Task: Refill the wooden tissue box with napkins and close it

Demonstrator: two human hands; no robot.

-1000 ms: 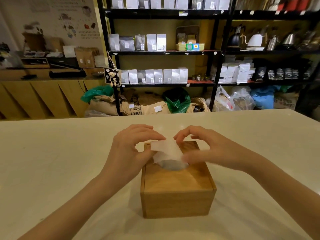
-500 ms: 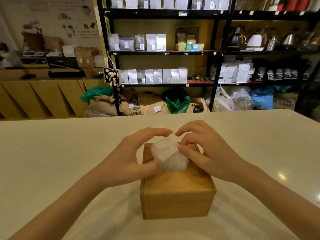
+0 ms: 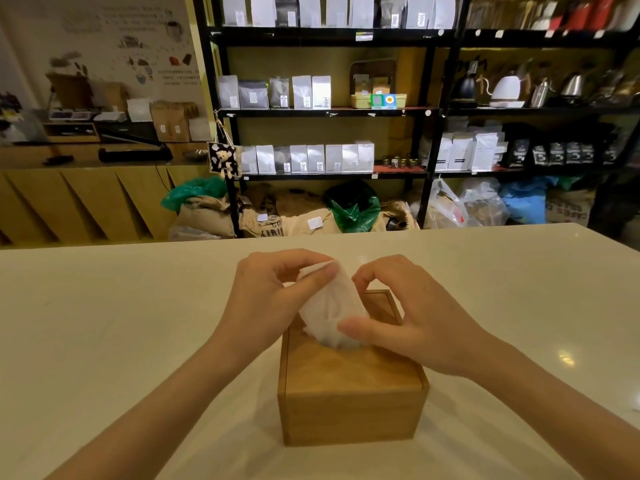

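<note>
A square wooden tissue box [image 3: 349, 400] stands on the white counter [image 3: 104, 341] in front of me, its lid on top. A white napkin [image 3: 329, 306] sticks up out of the opening in the lid. My left hand [image 3: 266, 306] pinches the napkin's upper edge between thumb and fingers. My right hand [image 3: 412, 317] holds the napkin from the right, thumb pressed at its base near the opening. The opening itself is hidden by the napkin and my fingers.
Beyond the counter's far edge stand black shelves [image 3: 325, 112] with coffee bags and kettles. Sacks and plastic bags [image 3: 353, 209] lie on the floor below them. A wooden counter [image 3: 86, 199] runs along the left wall.
The napkin has risen higher out of the lid opening. My left hand moved up to pinch its top edge, and my right thumb moved down to its base.
</note>
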